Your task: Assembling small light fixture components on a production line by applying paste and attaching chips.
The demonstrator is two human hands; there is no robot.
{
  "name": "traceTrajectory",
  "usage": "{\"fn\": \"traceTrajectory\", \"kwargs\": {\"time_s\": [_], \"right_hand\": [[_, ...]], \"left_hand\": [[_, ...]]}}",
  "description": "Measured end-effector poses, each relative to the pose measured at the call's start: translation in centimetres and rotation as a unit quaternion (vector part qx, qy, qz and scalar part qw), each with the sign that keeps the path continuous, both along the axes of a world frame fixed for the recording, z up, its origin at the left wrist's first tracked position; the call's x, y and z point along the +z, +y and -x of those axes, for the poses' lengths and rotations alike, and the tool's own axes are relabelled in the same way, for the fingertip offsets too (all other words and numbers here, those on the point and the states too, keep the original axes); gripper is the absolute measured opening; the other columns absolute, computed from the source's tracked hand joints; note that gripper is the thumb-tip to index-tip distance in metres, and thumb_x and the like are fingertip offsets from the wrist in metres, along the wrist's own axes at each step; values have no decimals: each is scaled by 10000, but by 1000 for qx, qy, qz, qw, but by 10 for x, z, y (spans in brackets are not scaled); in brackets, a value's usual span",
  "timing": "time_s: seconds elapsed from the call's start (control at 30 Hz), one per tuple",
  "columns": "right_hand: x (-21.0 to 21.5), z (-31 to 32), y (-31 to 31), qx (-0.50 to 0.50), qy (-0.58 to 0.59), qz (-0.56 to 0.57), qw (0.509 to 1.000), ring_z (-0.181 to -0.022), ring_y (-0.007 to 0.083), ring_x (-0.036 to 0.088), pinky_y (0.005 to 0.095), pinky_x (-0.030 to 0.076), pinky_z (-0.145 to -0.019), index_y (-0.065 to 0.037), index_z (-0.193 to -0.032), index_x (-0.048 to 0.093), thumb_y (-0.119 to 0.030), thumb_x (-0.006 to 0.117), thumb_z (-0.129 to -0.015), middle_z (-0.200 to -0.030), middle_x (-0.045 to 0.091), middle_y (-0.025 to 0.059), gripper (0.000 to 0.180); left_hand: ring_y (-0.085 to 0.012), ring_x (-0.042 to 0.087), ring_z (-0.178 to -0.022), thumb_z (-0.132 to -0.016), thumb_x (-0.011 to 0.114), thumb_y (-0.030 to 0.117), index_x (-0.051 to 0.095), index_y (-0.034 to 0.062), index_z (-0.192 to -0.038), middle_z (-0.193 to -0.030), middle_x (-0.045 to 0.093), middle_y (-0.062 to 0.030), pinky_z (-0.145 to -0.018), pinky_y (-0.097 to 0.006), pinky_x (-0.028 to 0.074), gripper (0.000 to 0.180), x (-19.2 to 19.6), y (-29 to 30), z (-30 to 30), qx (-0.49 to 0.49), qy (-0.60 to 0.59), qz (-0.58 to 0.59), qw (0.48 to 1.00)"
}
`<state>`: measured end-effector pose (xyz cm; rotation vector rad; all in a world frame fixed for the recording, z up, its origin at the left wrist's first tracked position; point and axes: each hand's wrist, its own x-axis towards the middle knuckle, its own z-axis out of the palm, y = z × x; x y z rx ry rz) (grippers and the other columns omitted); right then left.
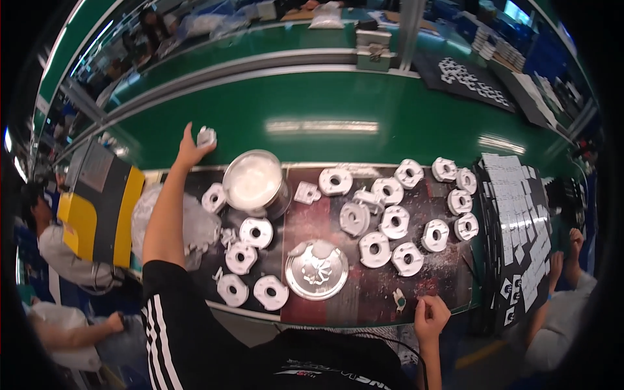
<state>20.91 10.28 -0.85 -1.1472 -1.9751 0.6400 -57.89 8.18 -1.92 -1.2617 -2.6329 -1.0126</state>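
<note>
So the small white part (207, 136) is out over the green surface (260, 117), just to the right of the left hand (191, 153), up against the thumb. The right hand (432, 317) is way farther off, fingers curled in. Too small and blurry to tell if the left grip's actually pinching it, or where its long axis points.

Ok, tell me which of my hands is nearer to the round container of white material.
Left. Your left hand is just beyond the round container, to its left; your right hand is well off to its right, by the table's near edge.
</note>
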Motion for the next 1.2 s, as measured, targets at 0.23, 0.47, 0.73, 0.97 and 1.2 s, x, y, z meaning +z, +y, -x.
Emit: {"fn": "traceTrajectory", "kwargs": {"time_s": [0.23,0.47,0.73,0.97,1.2], "right_hand": [[1,-1,-2,-2,-1,24,1000,-530,118,444,285,295,-488,8,-880,684,20,680,-910,-707,550,47,33],[-2,5,0,38,43,42,997,-556,92,467,255,336,-503,14,-884,683,13,685,-925,-720,562,38,41],[-7,-17,-5,35,91,68,993,-587,112,520,256,397,-536,13,-909,703,6,704,-919,-742,601,53,13],[22,-45,-24,62,134,55,987,-559,102,517,263,371,-510,-14,-944,751,-1,735,-894,-728,634,46,53],[69,-138,-8,-214,125,-41,968,-613,70,541,237,375,-534,-11,-898,740,-22,716,-922,-764,663,26,36]], "left_hand": [[-161,637,-779,-948,753,187,689,26,-1086,-931,708,-76,-680,-289,505,221,126,-59,-195,-109,-33,-94,989],[-363,596,-1091,-763,854,541,557,8,-1391,-1154,650,-186,-943,-457,483,875,122,-166,-401,-267,105,211,935],[-357,610,-985,-682,923,358,549,-29,-1311,-1052,654,-168,-869,-453,481,828,75,-168,-440,-205,134,173,954],[-410,624,-1049,-605,975,159,553,19,-1262,-1154,623,-195,-934,-460,514,793,112,-157,-517,-268,-47,27,962],[-407,585,-1169,-620,958,133,604,50,-1326,-1251,600,-196,-1007,-471,487,794,48,-89,-591,-355,-88,5,931]]}}
